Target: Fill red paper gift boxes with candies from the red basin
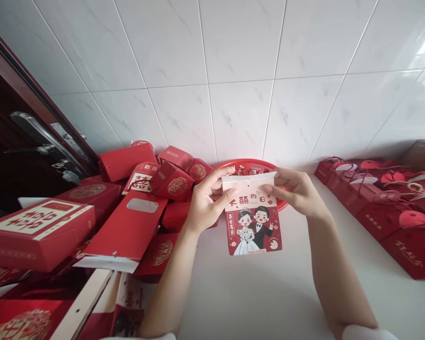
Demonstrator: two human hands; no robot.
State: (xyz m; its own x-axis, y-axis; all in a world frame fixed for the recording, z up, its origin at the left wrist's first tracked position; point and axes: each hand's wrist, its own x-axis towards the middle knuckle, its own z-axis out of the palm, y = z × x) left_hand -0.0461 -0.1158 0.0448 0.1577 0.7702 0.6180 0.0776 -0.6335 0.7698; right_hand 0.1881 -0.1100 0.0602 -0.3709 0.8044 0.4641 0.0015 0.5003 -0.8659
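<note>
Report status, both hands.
Left hand and right hand gripping the card packet at its top. Red basket behind, partly hidden.

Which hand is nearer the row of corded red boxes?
Right. The right hand holds the right edge of the packet, a gap from the corded boxes; the left hand holds the left edge, farther off.

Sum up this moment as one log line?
left hand + right hand: holding cartoon-couple packet | red basket: behind it
</note>
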